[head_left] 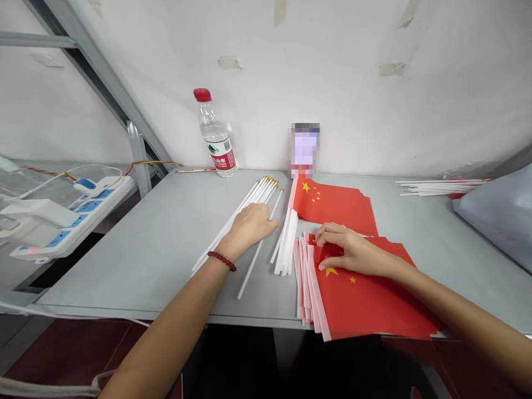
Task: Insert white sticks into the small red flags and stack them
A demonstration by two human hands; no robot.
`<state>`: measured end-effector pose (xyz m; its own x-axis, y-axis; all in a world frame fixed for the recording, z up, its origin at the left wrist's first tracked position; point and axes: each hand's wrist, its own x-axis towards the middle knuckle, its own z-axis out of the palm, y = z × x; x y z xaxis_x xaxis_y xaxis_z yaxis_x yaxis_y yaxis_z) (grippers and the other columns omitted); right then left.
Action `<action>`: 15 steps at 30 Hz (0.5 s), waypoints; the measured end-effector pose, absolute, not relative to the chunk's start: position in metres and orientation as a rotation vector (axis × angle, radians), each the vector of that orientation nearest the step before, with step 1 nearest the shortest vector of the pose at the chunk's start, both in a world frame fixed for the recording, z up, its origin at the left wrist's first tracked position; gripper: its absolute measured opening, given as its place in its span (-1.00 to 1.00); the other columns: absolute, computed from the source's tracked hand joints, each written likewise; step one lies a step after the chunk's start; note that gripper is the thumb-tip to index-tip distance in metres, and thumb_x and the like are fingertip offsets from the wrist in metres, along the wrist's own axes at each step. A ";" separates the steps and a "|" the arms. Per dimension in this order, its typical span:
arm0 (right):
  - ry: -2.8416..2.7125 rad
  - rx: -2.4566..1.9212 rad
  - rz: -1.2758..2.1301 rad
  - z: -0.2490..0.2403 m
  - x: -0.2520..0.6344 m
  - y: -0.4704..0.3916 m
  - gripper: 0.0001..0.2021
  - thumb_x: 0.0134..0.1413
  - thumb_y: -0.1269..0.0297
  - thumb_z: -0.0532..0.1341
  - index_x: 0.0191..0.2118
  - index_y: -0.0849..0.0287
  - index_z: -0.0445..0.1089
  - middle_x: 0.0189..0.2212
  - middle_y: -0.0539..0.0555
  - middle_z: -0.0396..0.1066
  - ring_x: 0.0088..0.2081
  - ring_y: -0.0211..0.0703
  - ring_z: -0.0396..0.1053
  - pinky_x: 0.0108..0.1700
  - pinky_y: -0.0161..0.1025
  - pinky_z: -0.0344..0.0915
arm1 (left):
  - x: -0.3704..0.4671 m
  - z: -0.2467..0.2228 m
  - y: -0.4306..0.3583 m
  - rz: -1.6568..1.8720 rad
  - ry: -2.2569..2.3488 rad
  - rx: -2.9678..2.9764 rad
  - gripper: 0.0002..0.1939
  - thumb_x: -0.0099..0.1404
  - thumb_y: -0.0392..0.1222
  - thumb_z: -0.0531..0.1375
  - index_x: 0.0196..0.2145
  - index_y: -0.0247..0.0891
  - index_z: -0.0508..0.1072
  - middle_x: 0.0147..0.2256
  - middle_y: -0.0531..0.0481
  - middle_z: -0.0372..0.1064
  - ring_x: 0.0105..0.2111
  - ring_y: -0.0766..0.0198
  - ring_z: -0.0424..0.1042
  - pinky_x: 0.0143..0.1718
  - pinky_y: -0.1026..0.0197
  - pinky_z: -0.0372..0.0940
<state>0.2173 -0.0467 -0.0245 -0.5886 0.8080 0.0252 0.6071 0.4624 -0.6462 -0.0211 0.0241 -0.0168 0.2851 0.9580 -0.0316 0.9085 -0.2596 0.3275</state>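
In the head view, probably best to part one white stick (250, 269) cleanly from the bundle (228, 222), and to pinch only the uppermost of the red flags (382, 299) near its white edge, keeping the stack square. Over the sticks on the worktop (124, 249), find the left hand (249, 224) palm down, fingers curled under; impossible to tell whether gripping. On the stack's far left corner, find the right hand (351, 252) partly open, thumb and fingers bent, any grip unclear.
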 end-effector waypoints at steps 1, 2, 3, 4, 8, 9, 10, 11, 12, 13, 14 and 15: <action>-2.369 -1.177 0.870 -0.024 0.217 -0.047 -0.79 0.08 0.09 0.23 -0.31 0.12 0.29 -0.18 0.07 0.35 -0.11 -0.07 0.28 -0.01 -0.09 0.17 | -0.021 -0.017 0.024 0.279 1.710 2.258 -0.66 0.02 -0.20 0.09 -0.76 -0.17 0.00 -0.74 0.05 -0.03 -0.70 0.29 0.04 -0.60 0.19 -0.14; -2.353 -1.162 0.886 -0.024 0.217 -0.047 -0.83 0.12 0.13 0.20 -0.32 0.12 0.30 -0.22 0.06 0.37 -0.15 -0.10 0.30 -0.05 -0.13 0.20 | -0.021 -0.016 0.024 0.322 1.713 2.228 -0.66 0.01 -0.20 0.10 -0.76 -0.17 0.00 -0.74 0.06 -0.03 -0.70 0.30 0.03 -0.60 0.19 -0.15; -2.340 -1.160 0.902 -0.023 0.216 -0.048 -0.85 0.16 0.17 0.16 -0.34 0.13 0.30 -0.28 0.05 0.38 -0.22 -0.14 0.32 -0.12 -0.17 0.23 | -0.021 -0.014 0.024 0.376 1.715 2.185 -0.67 0.00 -0.20 0.10 -0.76 -0.18 0.02 -0.74 0.06 -0.03 -0.70 0.32 0.03 -0.61 0.20 -0.15; -2.331 -1.170 0.910 -0.022 0.216 -0.048 -0.85 0.19 0.19 0.12 -0.35 0.13 0.30 -0.34 0.03 0.38 -0.30 -0.18 0.32 -0.20 -0.21 0.24 | -0.021 -0.012 0.025 0.437 1.711 2.131 -0.69 -0.01 -0.20 0.11 -0.77 -0.19 0.06 -0.73 0.07 -0.01 -0.70 0.33 0.03 -0.61 0.21 -0.15; -2.330 -1.207 0.863 -0.020 0.215 -0.050 -0.77 0.27 0.23 -0.01 -0.37 0.15 0.30 -0.50 -0.01 0.30 -0.49 -0.27 0.21 -0.41 -0.30 0.16 | -0.023 0.000 0.024 0.712 1.651 1.885 -0.78 -0.04 -0.19 0.14 -0.74 -0.23 0.23 -0.72 0.09 0.05 -0.71 0.41 0.00 -0.64 0.26 -0.17; -2.327 -1.202 0.848 -0.020 0.215 -0.051 -0.76 0.28 0.24 -0.02 -0.36 0.15 0.30 -0.50 -0.01 0.30 -0.49 -0.27 0.21 -0.41 -0.30 0.16 | -0.024 0.004 0.024 0.785 1.618 1.821 -0.80 -0.04 -0.19 0.14 -0.73 -0.23 0.25 -0.73 0.10 0.04 -0.72 0.42 -0.02 -0.65 0.27 -0.18; -2.319 -1.195 0.840 -0.020 0.214 -0.051 -0.76 0.28 0.24 -0.03 -0.36 0.15 0.29 -0.49 0.00 0.30 -0.49 -0.27 0.21 -0.40 -0.31 0.17 | -0.025 0.006 0.024 0.851 1.576 1.754 -0.81 -0.03 -0.20 0.14 -0.72 -0.24 0.26 -0.74 0.11 0.03 -0.72 0.43 -0.03 -0.66 0.28 -0.17; -2.309 -1.189 0.836 -0.020 0.214 -0.051 -0.76 0.29 0.24 -0.04 -0.35 0.15 0.29 -0.47 0.00 0.31 -0.48 -0.27 0.22 -0.39 -0.30 0.18 | -0.026 0.009 0.023 0.906 1.525 1.680 -0.82 -0.03 -0.21 0.13 -0.71 -0.25 0.26 -0.75 0.12 0.02 -0.73 0.44 -0.03 -0.67 0.29 -0.17; -2.298 -1.188 0.833 -0.021 0.214 -0.051 -0.76 0.29 0.24 -0.05 -0.35 0.15 0.28 -0.46 0.01 0.32 -0.47 -0.26 0.22 -0.38 -0.30 0.19 | -0.026 0.011 0.023 0.943 1.463 1.599 -0.82 -0.01 -0.22 0.12 -0.71 -0.25 0.26 -0.76 0.12 0.02 -0.74 0.45 -0.03 -0.69 0.30 -0.16; -2.289 -1.192 0.831 -0.022 0.213 -0.051 -0.75 0.29 0.25 -0.06 -0.36 0.15 0.27 -0.46 0.01 0.32 -0.47 -0.26 0.22 -0.39 -0.30 0.19 | -0.027 0.013 0.022 0.966 1.400 1.517 -0.82 0.00 -0.23 0.11 -0.70 -0.25 0.25 -0.76 0.13 0.02 -0.75 0.46 -0.02 -0.70 0.32 -0.16; -2.284 -1.197 0.831 -0.022 0.213 -0.051 -0.74 0.30 0.24 -0.07 -0.36 0.15 0.26 -0.46 0.02 0.32 -0.47 -0.26 0.22 -0.39 -0.30 0.20 | -0.028 0.015 0.022 0.983 1.343 1.440 -0.81 0.01 -0.23 0.11 -0.69 -0.25 0.25 -0.77 0.13 0.03 -0.76 0.46 -0.02 -0.72 0.33 -0.16; -2.282 -1.200 0.828 -0.023 0.213 -0.051 -0.74 0.30 0.25 -0.07 -0.37 0.15 0.25 -0.46 0.02 0.32 -0.47 -0.25 0.22 -0.39 -0.29 0.20 | -0.028 0.016 0.022 1.003 1.294 1.369 -0.81 0.02 -0.24 0.11 -0.69 -0.26 0.24 -0.76 0.13 0.04 -0.77 0.47 -0.02 -0.73 0.34 -0.17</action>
<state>0.2126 -0.0508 -0.0230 -0.5329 0.8407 0.0957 0.5834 0.4470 -0.6780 -0.0279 0.0223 0.0163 0.0972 0.9940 -0.0499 0.1996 0.0296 0.9794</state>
